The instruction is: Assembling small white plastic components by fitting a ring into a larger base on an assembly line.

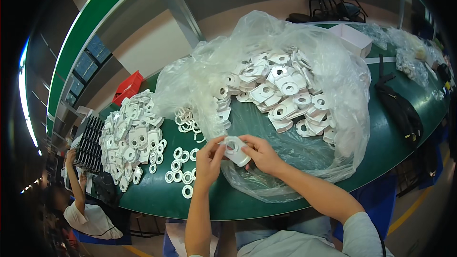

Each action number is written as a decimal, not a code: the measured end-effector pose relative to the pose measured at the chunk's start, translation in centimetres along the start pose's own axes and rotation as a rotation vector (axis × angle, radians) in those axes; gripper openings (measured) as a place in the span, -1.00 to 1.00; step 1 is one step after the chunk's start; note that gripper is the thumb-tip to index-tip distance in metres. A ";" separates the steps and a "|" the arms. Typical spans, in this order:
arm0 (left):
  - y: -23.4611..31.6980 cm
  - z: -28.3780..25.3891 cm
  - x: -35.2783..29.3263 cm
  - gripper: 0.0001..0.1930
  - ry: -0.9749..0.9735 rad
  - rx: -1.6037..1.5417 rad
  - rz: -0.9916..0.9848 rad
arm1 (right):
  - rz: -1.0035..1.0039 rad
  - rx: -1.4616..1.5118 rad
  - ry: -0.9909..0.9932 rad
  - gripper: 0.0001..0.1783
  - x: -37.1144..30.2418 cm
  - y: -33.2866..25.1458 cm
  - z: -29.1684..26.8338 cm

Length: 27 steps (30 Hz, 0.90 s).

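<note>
Between my two hands is a white plastic part (239, 156) with a round hole, held over the front edge of a clear plastic bag. My left hand (209, 163) pinches its left side, thumb near the hole. The fingers of my right hand (263, 154) close on its right side. Beyond them, the opened plastic bag (350, 90) spreads around a heap of similar white parts (281, 88). Loose white rings (176, 165) lie on the green table (157, 192) left of my left hand, and more rings (188, 120) sit farther back beside the bag.
A large pile of white parts (131, 140) covers the table's left side, with a red bin (128, 87) behind. Stacked black trays (89, 143) stand near a co-worker's arm (76, 181). At right are a black bag (400, 109), a white box (351, 39) and crumpled plastic (412, 57).
</note>
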<state>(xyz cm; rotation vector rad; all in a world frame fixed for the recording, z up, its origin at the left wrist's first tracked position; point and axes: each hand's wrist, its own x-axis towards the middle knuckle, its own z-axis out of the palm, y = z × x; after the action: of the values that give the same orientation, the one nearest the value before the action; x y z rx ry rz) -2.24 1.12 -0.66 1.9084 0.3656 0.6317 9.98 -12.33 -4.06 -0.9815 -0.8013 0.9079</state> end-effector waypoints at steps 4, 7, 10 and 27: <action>-0.7 0.6 0.2 -0.85 0.161 0.079 0.065 | -0.014 -0.143 -0.008 -0.69 -0.2 0.0 0.4; 0.3 1.0 0.2 -0.85 0.169 0.045 0.032 | -0.019 -0.138 0.026 -0.70 -0.3 -0.1 0.4; 0.2 1.8 0.1 -0.84 0.153 -0.078 -0.008 | -0.047 -0.195 0.061 -0.70 -0.4 -0.5 0.7; 1.7 3.7 0.0 -0.68 0.218 -0.104 -0.058 | -0.106 -0.106 0.124 -0.70 -0.1 0.1 0.3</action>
<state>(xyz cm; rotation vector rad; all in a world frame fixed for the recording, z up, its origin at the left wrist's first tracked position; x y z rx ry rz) -0.14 -2.38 -0.24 1.7282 0.5147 0.8079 9.64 -12.28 -4.07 -1.0671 -0.7945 0.7118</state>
